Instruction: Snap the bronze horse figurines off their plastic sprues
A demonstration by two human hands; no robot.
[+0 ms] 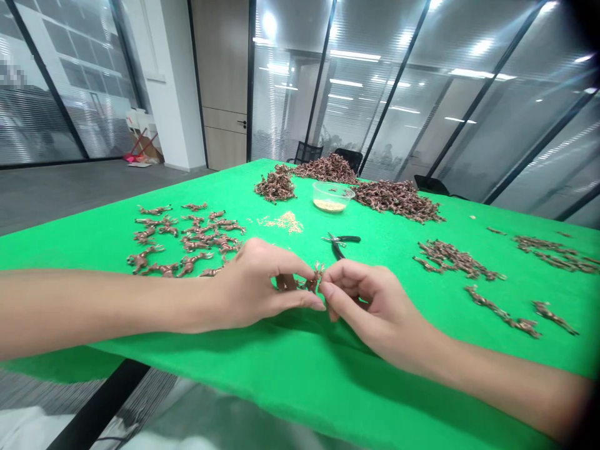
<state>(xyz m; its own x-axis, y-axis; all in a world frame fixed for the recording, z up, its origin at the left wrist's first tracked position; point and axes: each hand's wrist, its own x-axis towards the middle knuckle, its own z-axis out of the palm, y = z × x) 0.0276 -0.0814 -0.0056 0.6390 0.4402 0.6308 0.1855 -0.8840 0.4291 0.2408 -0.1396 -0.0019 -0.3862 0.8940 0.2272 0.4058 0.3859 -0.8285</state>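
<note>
Brown animal figurine [315, 278] above the near part of the counter [281, 362], between my hands: my left grip [255, 284] is clamped on it, index finger above, thumb below. My right grip [375, 300] has its fingertips together at the figurine's right edge; whether they pinch a part, I cannot tell. Uneven pressure could twist it free or bend a thin limb. Just beyond, a careless knuckle could knock the pliers [349, 239]. Farther off, a wide reach might scatter the loose pale bits [289, 222] or tip the clear tub [323, 192].
</note>
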